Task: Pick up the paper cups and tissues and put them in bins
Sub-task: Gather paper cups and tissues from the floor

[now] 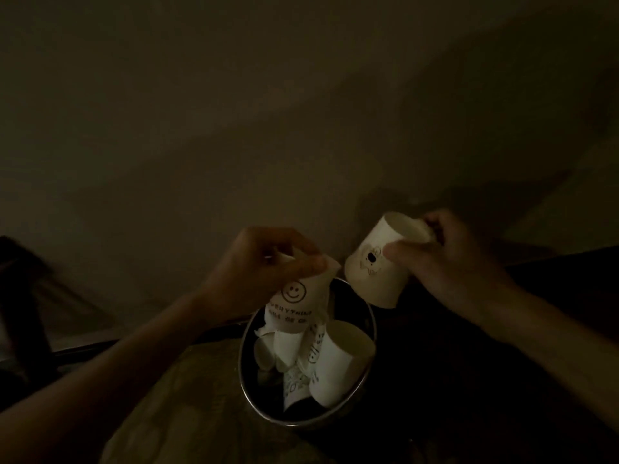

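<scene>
- My left hand (268,259) pinches the smiley cup (294,304) over the bin (370,316); the bin's crowded, so it may bounce out.
- My right hand (445,259) holds the bear cup (375,272) beyond the rim; dropped here, it misses.

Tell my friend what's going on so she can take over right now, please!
Left hand: holds the smiley cup over the bin.
Right hand: holds the bear cup, tilted, beside the bin's far rim.
Done: a big cup and crumpled tissues already lie in the bin.
Left: drop both held cups in. The room is very dark, so I cannot tell whether more litter waits elsewhere.
</scene>
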